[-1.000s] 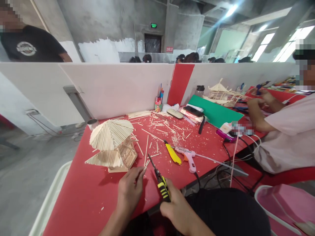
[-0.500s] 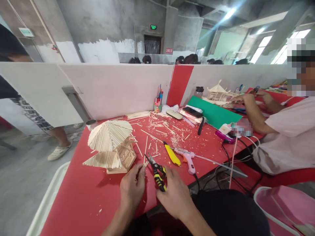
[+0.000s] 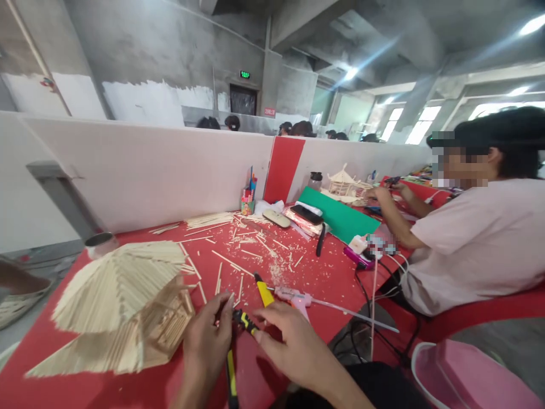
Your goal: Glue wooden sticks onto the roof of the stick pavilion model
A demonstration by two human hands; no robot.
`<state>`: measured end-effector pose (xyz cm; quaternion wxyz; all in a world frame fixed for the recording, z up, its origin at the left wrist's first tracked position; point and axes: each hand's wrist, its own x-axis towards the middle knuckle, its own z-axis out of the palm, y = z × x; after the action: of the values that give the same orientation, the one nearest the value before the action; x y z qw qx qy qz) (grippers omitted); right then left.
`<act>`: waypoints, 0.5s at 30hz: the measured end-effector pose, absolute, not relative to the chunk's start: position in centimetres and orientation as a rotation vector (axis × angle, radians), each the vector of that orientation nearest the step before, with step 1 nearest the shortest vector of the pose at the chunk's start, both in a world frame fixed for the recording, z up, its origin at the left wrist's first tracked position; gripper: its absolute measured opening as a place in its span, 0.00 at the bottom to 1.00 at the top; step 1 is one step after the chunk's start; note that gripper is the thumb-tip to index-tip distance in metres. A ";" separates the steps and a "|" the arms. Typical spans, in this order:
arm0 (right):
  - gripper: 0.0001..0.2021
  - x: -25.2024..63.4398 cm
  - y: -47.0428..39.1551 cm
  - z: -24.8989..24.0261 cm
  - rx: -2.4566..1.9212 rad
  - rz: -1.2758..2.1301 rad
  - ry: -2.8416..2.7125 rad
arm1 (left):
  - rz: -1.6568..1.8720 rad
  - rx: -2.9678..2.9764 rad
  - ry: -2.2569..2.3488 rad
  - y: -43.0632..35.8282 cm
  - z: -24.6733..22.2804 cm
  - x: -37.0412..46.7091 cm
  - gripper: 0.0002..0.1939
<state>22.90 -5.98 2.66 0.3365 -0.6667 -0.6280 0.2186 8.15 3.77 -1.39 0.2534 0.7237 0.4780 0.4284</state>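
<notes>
My left hand (image 3: 206, 346) is closed in a pinch, with the pale end of a small wooden stick (image 3: 231, 299) showing at the fingertips. Right beside it are cutting pliers (image 3: 246, 321) with black and yellow handles spread wide; their jaws are hidden near my left fingers. My right hand (image 3: 296, 343) has its fingers and thumb on the upper handle, while the other handle points down toward the table edge. To the left stands a model pavilion (image 3: 123, 284) built of thin wooden sticks, with a ribbed roof.
A yellow-handled cutter (image 3: 264, 292) and a pink glue gun (image 3: 293, 296) lie beyond my right hand. Loose sticks and shavings litter the red table (image 3: 140, 392). A green board (image 3: 340, 216), a pen holder (image 3: 247, 201) and cables sit farther off. A co-worker (image 3: 481, 244) sits at right.
My view has shifted, and the pavilion appears larger and closer. The pliers have turned, their handles now spread wide, with one pointing down. My hands are closer together.
</notes>
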 end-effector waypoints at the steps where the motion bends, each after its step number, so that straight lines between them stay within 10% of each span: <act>1: 0.13 24.0 -6.0 3.0 -1.691 0.627 -1.657 | 1.164 1.972 1.308 4.2 -1.4 8.5 0.13; 15: 0.16 45.1 10.5 -1.7 -2.341 0.421 -1.340 | 0.999 1.494 1.240 6.4 -3.3 10.8 0.25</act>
<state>45.12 10.51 -1.67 0.2042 -0.8395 -0.4803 0.1509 10.79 6.41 -3.26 0.4610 0.6072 0.5039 0.4060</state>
